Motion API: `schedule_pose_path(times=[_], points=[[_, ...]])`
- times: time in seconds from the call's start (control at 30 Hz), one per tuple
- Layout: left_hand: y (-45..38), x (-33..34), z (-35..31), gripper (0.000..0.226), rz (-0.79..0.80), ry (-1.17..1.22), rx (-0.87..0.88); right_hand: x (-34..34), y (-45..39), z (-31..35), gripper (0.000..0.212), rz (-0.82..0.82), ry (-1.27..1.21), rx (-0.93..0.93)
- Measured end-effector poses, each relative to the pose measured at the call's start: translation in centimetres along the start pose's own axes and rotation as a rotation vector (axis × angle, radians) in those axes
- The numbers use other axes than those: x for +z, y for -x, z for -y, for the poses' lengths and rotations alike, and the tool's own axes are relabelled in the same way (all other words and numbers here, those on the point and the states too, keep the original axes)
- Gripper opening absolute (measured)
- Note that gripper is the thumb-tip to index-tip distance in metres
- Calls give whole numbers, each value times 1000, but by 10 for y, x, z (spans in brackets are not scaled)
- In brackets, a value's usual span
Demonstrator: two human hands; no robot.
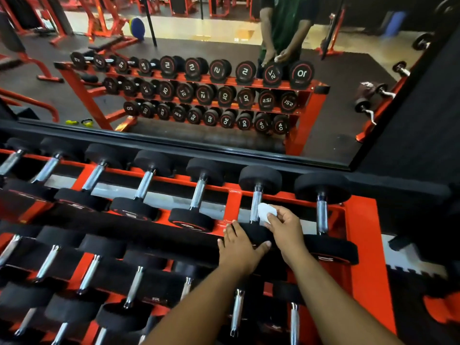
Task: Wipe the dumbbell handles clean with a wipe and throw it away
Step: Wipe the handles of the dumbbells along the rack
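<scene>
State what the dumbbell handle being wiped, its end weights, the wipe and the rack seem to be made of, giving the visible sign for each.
Dumbbell handle: bright metal, probably chromed steel; it shines and looks finely textured.
End weights: matte black, likely rubber coating; no glare.
Wipe: thin white paper or cloth, crumpled in the right hand.
Rack: glossy red painted metal, apparently.

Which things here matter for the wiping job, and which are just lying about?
In the job:
- wipe, held in the right hand
- dumbbell handle it presses on
- left hand, resting on that dumbbell's near head
- other handles on the rack

Lying about:
- mirror behind the rack
- curl bars at right
- yellow-green items on the floor

No bin in view.
</scene>
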State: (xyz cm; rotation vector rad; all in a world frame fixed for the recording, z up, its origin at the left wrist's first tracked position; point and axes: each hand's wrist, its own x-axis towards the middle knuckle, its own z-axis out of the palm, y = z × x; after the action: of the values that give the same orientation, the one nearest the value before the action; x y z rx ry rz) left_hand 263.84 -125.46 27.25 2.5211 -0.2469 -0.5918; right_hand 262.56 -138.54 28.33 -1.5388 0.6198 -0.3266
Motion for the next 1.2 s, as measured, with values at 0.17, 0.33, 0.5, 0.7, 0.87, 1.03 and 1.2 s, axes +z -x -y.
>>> schedule_pose_path(times=[0.17,0.33,0.5,0.7,0.87,1.03,1.2], points=[[-4,22,-17,130,-86,67,-91,1,3,2,25,-52,-131,78],[-3,21,-22,127,-107,51,-117,-9,-7,7,29,41,126,-40],[-5,23,-24,129,-98,32,-145,-22,-30,13,30,234,646,-292],[-4,21,-27,131,-119,-45,-187,-26,-63,7,36,549,1011,-626],[-6,19,-49,128,-190,-39,-289,-13,-96,1,35,838,1140,-1047],[-9,24,-63,137,-196,-39,-386,-27,-116,-2,49,1108,1512,-1292],[-16,25,-61,146,-184,-10,-429,-28,-132,-7,64,1101,1664,-1355]])
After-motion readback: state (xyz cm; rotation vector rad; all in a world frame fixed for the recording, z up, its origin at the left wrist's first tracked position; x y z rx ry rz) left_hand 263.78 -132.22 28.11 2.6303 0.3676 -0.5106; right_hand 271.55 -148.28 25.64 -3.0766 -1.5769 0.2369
